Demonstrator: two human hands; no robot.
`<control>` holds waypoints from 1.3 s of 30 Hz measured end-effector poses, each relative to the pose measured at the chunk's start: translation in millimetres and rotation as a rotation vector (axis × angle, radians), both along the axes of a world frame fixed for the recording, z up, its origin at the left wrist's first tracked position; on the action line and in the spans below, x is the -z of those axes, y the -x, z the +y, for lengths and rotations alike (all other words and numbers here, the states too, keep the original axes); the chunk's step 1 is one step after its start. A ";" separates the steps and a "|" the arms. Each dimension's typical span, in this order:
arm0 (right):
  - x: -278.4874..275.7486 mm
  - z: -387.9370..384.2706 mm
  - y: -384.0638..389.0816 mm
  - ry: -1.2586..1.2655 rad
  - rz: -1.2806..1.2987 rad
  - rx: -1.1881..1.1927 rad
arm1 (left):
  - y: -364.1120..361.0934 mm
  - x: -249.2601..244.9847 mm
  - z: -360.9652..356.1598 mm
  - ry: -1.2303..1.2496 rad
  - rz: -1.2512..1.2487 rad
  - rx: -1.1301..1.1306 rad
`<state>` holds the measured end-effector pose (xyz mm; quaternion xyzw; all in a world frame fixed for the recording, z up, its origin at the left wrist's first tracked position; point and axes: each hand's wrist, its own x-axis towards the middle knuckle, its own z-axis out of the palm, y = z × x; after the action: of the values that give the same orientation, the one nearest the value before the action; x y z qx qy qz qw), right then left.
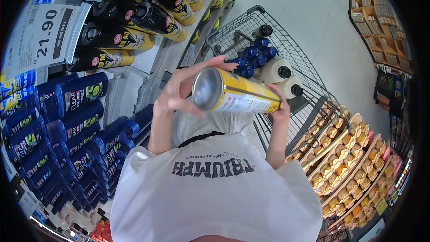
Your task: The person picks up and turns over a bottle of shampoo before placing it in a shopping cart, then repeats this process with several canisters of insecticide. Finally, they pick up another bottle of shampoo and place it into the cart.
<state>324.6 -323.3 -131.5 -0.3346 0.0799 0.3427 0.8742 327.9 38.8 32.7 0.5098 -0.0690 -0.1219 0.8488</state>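
Pale grey shop floor beyond a grey-edged metal shelf at left, lined with black-topped yellow spray cans in tilted-looking rows. Beside these, near the left edge, a white price label marked 21.90; below, a dense stack of dark blue plastic bottles marked CLEAR.

At centre, in front of the chest, a yellow cylindrical can with a white printed panel and a dark stripe. Lying roughly crosswise in the air between both hands, slightly tilted, silver concave base toward the left. Gripped at the far end by the right hand, fingers wrapped around. At the base end, the left hand, loosely arched, thumb below and fingers above; impossible to tell from this angle whether touching the metal or just beside it.

Behind the can, a dark wire shopping cart, loaded with several blue-capped bottles, two cream bottles with black caps and one dark bottle with a black cap. To the right of the cart, tiered tan cartons of rounded yellowish goods; farther off, at upper right, a light wooden rack. Across the bottom, a white T-shirt lettered TRIUMPH.
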 end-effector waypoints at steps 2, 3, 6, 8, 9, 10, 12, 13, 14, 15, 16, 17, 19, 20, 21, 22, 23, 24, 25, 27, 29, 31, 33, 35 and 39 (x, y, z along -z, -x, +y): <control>-25.8 -23.3 -26.1 0.209 -0.082 0.089 | -7.6 23.5 -1.8 -0.048 0.145 0.002; -44.3 -28.2 -42.4 0.312 -0.135 0.130 | -12.5 40.1 -0.9 -0.129 0.184 0.025; -96.1 -18.2 -95.5 0.648 -0.327 0.075 | -14.4 82.1 -9.3 -0.430 0.443 0.029; -113.2 -0.7 -127.9 0.852 -0.388 -0.025 | -7.6 111.8 -14.5 -0.497 0.498 0.002; -117.0 12.7 -142.1 0.968 -0.416 -0.076 | -6.0 113.4 -16.2 -0.444 0.525 0.021; -117.3 26.8 -153.9 1.071 -0.445 -0.108 | -1.9 114.2 -17.9 -0.391 0.553 0.040; -104.1 50.0 -177.8 1.325 -0.549 -0.223 | 8.8 121.3 -20.0 -0.354 0.578 0.067; -88.8 61.2 -186.8 1.451 -0.679 -0.277 | 13.7 123.1 -20.7 -0.353 0.590 0.041; -68.3 72.6 -193.1 1.574 -0.816 -0.330 | 17.7 123.9 -21.4 -0.353 0.599 0.016; -46.8 84.0 -200.1 1.690 -0.961 -0.383 | 20.5 124.2 -21.3 -0.352 0.607 -0.013; -24.4 95.9 -206.3 1.743 -1.024 -0.444 | 22.5 120.8 -19.6 -0.380 0.625 -0.061; 0.0 107.7 -210.1 1.790 -1.088 -0.508 | 24.8 123.1 -15.5 -0.351 0.617 -0.121; 50.1 124.4 -216.5 1.857 -1.178 -0.648 | 34.1 128.0 -4.6 -0.295 0.609 -0.243; 74.2 128.0 -220.6 1.881 -1.203 -0.721 | 38.2 124.7 0.7 -0.274 0.619 -0.342; 94.1 131.3 -224.4 1.907 -1.227 -0.789 | 39.2 117.7 7.4 -0.254 0.623 -0.438; 109.5 134.2 -226.9 1.908 -1.238 -0.866 | 39.6 112.5 14.0 -0.233 0.624 -0.534; 124.4 135.9 -229.3 1.919 -1.245 -0.908 | 41.4 110.6 21.0 -0.251 0.642 -0.609; 141.3 136.1 -232.8 1.931 -1.251 -0.949 | 43.1 109.8 28.8 -0.270 0.658 -0.683; 155.1 137.1 -235.6 1.941 -1.258 -0.992 | 45.2 108.0 35.8 -0.290 0.676 -0.758; 177.0 139.4 -238.3 2.005 -1.254 -1.034 | 50.0 102.1 47.1 -0.246 0.679 -0.911; 190.2 139.6 -246.2 2.042 -1.242 -1.048 | 55.6 98.5 57.0 -0.237 0.680 -1.041; 188.6 143.3 -253.4 2.053 -1.222 -1.034 | 57.1 92.2 61.8 -0.269 0.659 -1.096; 186.4 143.7 -259.1 2.050 -1.193 -1.089 | 57.6 88.8 65.1 -0.288 0.630 -1.136; 184.3 141.3 -261.5 2.045 -1.204 -1.081 | 50.5 82.6 64.2 -0.347 0.597 -1.188; 191.5 133.9 -247.6 2.035 -1.238 -1.058 | 31.7 80.5 62.5 -0.521 0.479 -1.280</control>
<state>572.2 -189.4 -323.0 -0.9350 -0.2522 0.2194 -0.1183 296.2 101.3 -47.8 0.5950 0.4612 0.2774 0.5969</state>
